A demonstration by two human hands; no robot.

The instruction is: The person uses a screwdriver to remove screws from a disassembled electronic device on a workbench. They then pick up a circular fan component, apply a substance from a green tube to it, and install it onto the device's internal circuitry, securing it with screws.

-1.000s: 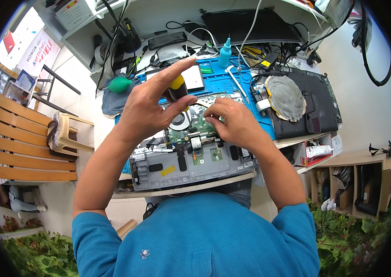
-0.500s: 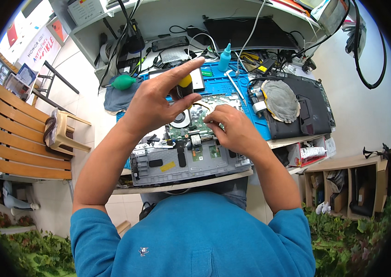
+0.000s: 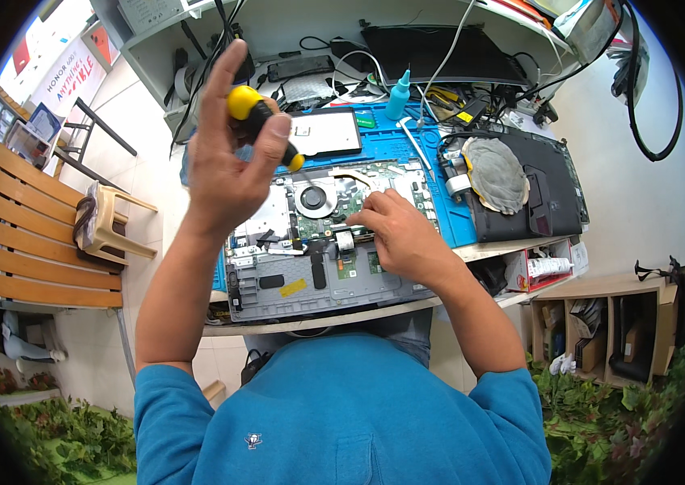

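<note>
An opened laptop lies in front of me, its circuit board, round fan and grey palm rest showing. Above its left part I hold up a yellow-and-black screwdriver in my left hand. The handle sits between thumb and fingers while the index finger points upward. The screwdriver's shaft angles down toward the fan, clear of the board. My right hand is down at the middle of the board, thumb and fingertips pinched together near a small connector. Whatever lies between those fingertips is hidden.
A blue work mat lies under the laptop. Behind are a white-and-black panel, a teal dropper bottle and a white tool. At right, a dark laptop carries a round grey pad. A shelf overhangs the back.
My left hand has lifted up and left with the screwdriver, uncovering the fan and the panel. The right hand has shifted slightly left over the board, fingers still pinched.
</note>
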